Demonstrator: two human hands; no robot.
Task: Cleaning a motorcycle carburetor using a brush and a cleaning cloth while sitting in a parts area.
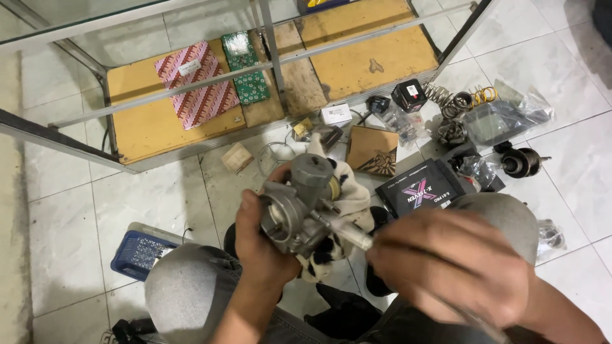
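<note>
Left hand (264, 245) is wrapped around a grey metal carburetor (299, 204), fingers curled behind it, thumb side toward you, holding it up over your knees with its round mouth facing left. Right hand (446, 264) is closed in a fist on a tool (347, 230), blurred; its pale, clear shaft runs left and the tip meets the carburetor's lower right side. A white-and-black rag (344, 197) sits behind and under the carburetor, touching it. You're crouched over a tiled floor (159, 197); both knees in grey trousers show low in frame. A black box (421, 191) lies just right of the rag, a brown box (371, 150) beyond it. Coil springs (459, 99), bagged parts (503, 121) and a dark round metal part (519, 161) are spread farther right on the floor. A blue basket (140, 253) sits by your left knee. Ahead is a glass cabinet (268, 76) with a yellow wooden base; a red patterned box (197, 86) and a green one (245, 67) lie inside it.
</note>
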